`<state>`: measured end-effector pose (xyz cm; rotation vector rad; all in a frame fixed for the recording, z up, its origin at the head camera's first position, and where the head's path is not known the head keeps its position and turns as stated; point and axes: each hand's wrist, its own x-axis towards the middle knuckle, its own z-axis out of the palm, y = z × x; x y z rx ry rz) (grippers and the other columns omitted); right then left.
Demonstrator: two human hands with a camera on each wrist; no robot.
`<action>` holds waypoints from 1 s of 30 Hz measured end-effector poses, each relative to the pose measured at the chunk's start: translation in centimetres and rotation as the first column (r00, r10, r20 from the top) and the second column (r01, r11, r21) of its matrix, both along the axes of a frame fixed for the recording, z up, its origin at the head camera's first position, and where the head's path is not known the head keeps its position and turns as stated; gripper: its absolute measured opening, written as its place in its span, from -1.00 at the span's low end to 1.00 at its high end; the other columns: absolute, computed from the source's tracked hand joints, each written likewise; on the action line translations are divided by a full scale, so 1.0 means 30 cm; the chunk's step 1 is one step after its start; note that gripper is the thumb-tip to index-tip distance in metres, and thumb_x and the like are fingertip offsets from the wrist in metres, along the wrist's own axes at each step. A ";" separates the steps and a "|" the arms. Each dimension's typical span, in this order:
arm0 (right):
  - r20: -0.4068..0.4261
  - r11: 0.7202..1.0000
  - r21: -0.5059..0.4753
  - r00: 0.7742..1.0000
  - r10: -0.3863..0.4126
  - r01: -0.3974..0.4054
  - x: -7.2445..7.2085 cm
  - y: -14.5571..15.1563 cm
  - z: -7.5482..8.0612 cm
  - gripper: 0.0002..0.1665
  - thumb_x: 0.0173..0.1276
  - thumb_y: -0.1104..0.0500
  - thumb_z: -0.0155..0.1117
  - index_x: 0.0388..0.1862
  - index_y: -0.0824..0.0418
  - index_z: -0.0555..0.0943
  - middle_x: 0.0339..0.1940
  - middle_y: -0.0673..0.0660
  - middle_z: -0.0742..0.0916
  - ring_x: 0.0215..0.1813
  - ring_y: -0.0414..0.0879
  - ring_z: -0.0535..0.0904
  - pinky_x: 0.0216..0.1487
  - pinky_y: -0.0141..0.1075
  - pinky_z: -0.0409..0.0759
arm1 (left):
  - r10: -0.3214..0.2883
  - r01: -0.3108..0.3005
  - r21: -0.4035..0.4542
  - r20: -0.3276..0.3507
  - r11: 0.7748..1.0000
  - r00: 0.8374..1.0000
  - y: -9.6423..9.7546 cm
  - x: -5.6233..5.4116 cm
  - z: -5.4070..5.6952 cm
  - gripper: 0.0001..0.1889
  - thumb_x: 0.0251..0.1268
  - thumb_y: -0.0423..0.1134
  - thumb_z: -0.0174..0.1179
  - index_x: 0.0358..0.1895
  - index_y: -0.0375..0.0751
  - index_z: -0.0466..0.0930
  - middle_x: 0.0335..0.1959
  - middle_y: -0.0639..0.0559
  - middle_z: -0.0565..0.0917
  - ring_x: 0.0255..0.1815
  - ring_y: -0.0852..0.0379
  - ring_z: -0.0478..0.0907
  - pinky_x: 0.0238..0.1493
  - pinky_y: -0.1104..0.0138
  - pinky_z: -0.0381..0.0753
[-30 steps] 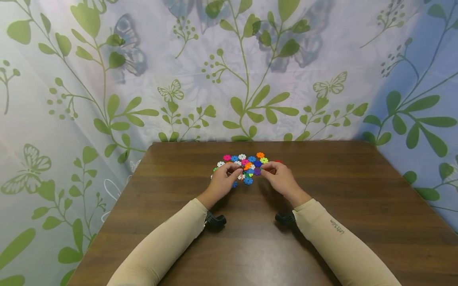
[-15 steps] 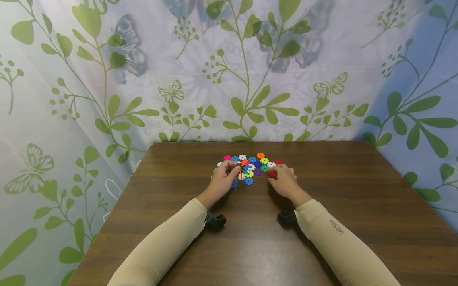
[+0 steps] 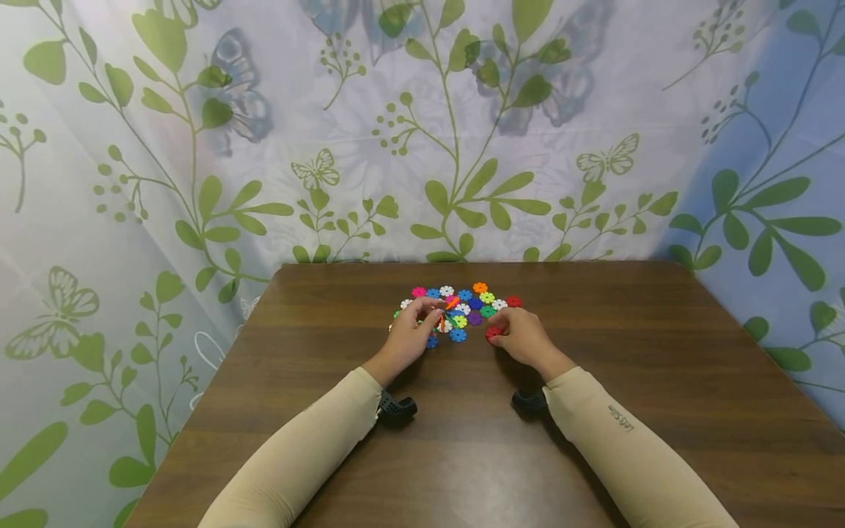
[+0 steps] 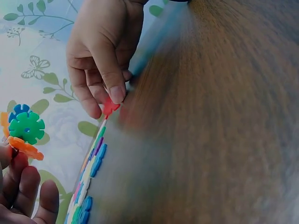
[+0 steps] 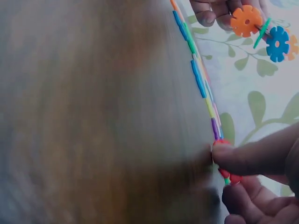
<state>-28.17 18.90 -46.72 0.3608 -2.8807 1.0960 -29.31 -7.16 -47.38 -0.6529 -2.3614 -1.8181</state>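
Observation:
My left hand (image 3: pixel 411 330) pinches a small cluster of joined notched plastic discs, raised over the loose ones. In the left wrist view the cluster shows a green disc (image 4: pixel 23 129), a blue disc (image 4: pixel 18 111) and orange discs (image 4: pixel 27 147). The right wrist view shows its orange disc (image 5: pixel 245 21) and blue disc (image 5: pixel 278 43) slotted together by a green one seen edge-on. To the right, my right hand (image 3: pixel 526 334) pinches a red flower-shaped disc (image 3: pixel 493 333) between thumb and fingers, low at the tabletop. The hand partly covers it.
Several loose discs lie flat on the brown wooden table (image 3: pixel 462 447), between and beyond both hands. Among them are a purple disc (image 3: pixel 474 318), an orange disc (image 3: pixel 480 287) and another red disc (image 3: pixel 513 301). A leaf-patterned curtain (image 3: pixel 422 132) hangs behind the table's far edge.
My right hand has moved right, away from the cluster, and taken hold of a red disc, which has shifted slightly nearer and left. The left hand stays in place; its cluster has turned.

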 end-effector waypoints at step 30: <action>0.067 0.824 -0.563 0.997 -0.027 0.060 0.015 -0.022 0.059 -0.77 0.49 0.26 0.43 -0.03 0.44 0.75 -0.22 0.36 0.79 -0.30 0.24 0.75 -0.30 -0.19 0.76 | -0.032 -0.014 -0.215 -0.207 0.976 0.978 0.006 0.012 0.002 -0.81 0.56 -0.22 0.30 0.05 -0.21 0.80 -0.15 0.10 0.77 -0.26 0.19 0.63 -0.18 0.31 0.68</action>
